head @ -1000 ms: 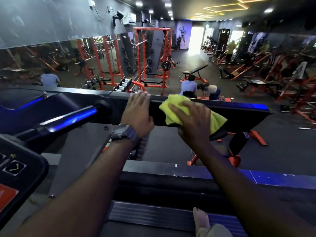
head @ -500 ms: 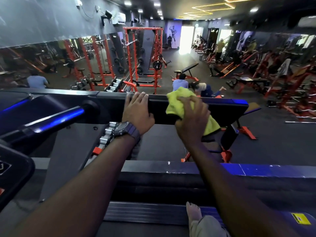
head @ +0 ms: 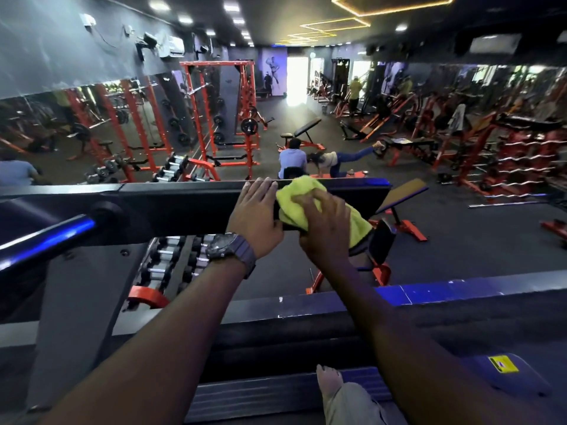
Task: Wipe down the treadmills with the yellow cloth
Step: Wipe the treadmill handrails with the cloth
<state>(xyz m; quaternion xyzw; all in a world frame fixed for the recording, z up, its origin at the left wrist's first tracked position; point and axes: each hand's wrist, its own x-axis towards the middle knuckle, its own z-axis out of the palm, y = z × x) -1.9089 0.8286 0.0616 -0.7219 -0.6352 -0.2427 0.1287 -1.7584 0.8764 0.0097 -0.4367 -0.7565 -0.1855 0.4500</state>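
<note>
The left hand [head: 257, 213] lies flat on the black crossbar [head: 184, 204] of the treadmill, fingers straight and close together, with the fingertips reaching over the bar's top edge; it holds nothing and only rests on the bar. A dark wristwatch [head: 230, 248] sits on the left wrist. The right hand [head: 325, 227] is just beside the left hand on the same bar, fingers curled over the yellow cloth [head: 299, 194], with the thumb wrapped under the bar's lower edge, so the hand grips the cloth against the bar. The yellow cloth is bunched, draped over the top and front face of the crossbar, and part of it hangs out to the right of the right hand. The cloth touches the left hand's outer edge or lies very close to it; which of the two cannot be told. A blue-lit handrail [head: 46, 240] joins the crossbar at the left. Below the arms runs the treadmill's front housing [head: 460, 292], and a bare foot [head: 329, 380] stands on the ribbed deck edge. Beyond the bar, a dumbbell rack [head: 171, 173] holds rows of dumbbells, and a further set of dumbbells [head: 171, 262] shows below the crossbar. Two people [head: 293, 162] are on the gym floor near a bench [head: 303, 130].
</note>
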